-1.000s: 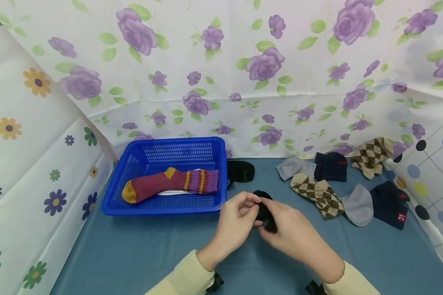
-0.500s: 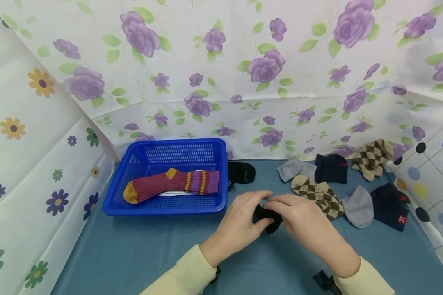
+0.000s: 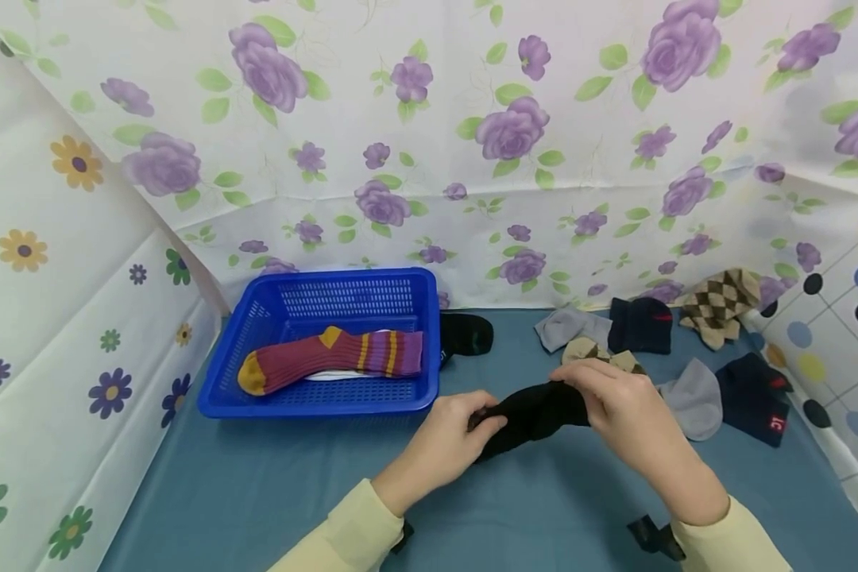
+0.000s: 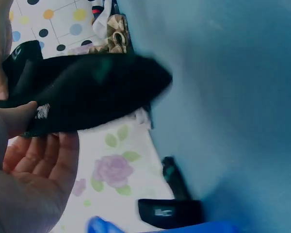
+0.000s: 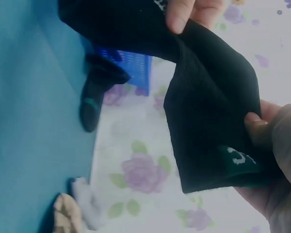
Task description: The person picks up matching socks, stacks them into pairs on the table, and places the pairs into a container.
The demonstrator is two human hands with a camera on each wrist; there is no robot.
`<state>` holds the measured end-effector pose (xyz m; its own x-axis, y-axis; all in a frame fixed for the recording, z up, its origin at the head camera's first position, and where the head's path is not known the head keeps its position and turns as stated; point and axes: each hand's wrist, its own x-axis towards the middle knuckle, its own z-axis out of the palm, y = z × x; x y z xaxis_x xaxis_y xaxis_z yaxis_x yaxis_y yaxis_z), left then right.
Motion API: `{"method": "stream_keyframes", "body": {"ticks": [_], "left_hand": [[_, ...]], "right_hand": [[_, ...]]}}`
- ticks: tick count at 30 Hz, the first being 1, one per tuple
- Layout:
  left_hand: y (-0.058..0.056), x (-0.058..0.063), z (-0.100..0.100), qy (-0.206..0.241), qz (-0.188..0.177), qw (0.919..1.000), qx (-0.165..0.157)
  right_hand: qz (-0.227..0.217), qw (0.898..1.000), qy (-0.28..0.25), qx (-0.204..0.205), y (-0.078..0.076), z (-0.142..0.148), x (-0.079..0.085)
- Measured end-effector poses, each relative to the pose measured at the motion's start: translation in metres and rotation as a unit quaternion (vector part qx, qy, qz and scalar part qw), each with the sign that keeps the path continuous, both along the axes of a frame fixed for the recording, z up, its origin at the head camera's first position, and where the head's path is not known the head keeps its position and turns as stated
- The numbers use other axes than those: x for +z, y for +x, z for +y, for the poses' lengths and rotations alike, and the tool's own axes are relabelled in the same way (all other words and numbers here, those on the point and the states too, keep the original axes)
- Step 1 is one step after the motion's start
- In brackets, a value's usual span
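Observation:
A black sock [image 3: 536, 415] is stretched between my two hands above the table. My left hand [image 3: 443, 445] pinches its left part between thumb and fingers. The right hand [image 3: 632, 417] grips the other end. In the left wrist view the sock [image 4: 97, 94] shows a pale patch of lettering beside the thumb, and its toe points away from the hand. The right wrist view shows the sock's cuff [image 5: 208, 121] spread flat, with a white mark on dark green. Another black sock [image 3: 469, 334] lies beside the basket.
To the left stands a blue basket [image 3: 314, 411] with a maroon, yellow-striped sock [image 3: 293, 364] over something white. At the right lie grey socks [image 3: 693, 401], navy socks [image 3: 754, 401] and argyle socks [image 3: 722, 302]. A floral sheet [image 3: 400, 159] hangs along the table's back edge.
The black sock was bunched up between close-set hands; now it is drawn out lengthwise. My right hand has moved right and the left slightly left. Basket and other socks stay put.

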<state>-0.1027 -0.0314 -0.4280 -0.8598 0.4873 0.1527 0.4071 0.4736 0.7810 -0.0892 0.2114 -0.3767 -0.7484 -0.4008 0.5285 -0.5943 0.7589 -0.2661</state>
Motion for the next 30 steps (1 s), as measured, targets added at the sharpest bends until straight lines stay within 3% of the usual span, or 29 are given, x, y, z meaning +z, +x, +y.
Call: {"method": "stream_keyframes", "body": {"ticks": [3,5,13,15,19,22,25,30], "left_hand": [[0.001,-0.013,-0.005,0.018,-0.071,0.9973,0.01],[0.002,-0.02,-0.008,0.026,-0.092,0.9952,0.02],[0.001,-0.035,-0.016,0.025,-0.06,0.9939,0.089],[0.001,-0.038,-0.017,0.014,-0.078,0.9923,0.095],[0.001,-0.043,-0.022,-0.011,-0.15,0.9844,0.092],[0.0,-0.048,-0.025,-0.043,-0.172,0.9798,0.092],[0.0,-0.052,-0.028,-0.078,-0.155,0.9804,0.094],[0.002,-0.054,-0.031,-0.119,-0.083,0.9821,0.12]], "right_hand": [[-0.018,1.0,-0.018,-0.014,-0.002,0.0,-0.007],[-0.038,0.998,-0.031,-0.029,-0.003,-0.001,-0.011],[-0.148,0.981,-0.071,-0.1,-0.013,0.005,-0.037],[-0.186,0.972,-0.07,-0.122,-0.014,0.005,-0.048],[-0.251,0.955,-0.063,-0.143,-0.016,0.005,-0.072],[-0.266,0.951,-0.053,-0.146,-0.019,0.005,-0.088],[-0.272,0.951,-0.046,-0.141,-0.022,0.005,-0.099],[-0.284,0.949,-0.044,-0.13,-0.025,0.004,-0.11]]}}
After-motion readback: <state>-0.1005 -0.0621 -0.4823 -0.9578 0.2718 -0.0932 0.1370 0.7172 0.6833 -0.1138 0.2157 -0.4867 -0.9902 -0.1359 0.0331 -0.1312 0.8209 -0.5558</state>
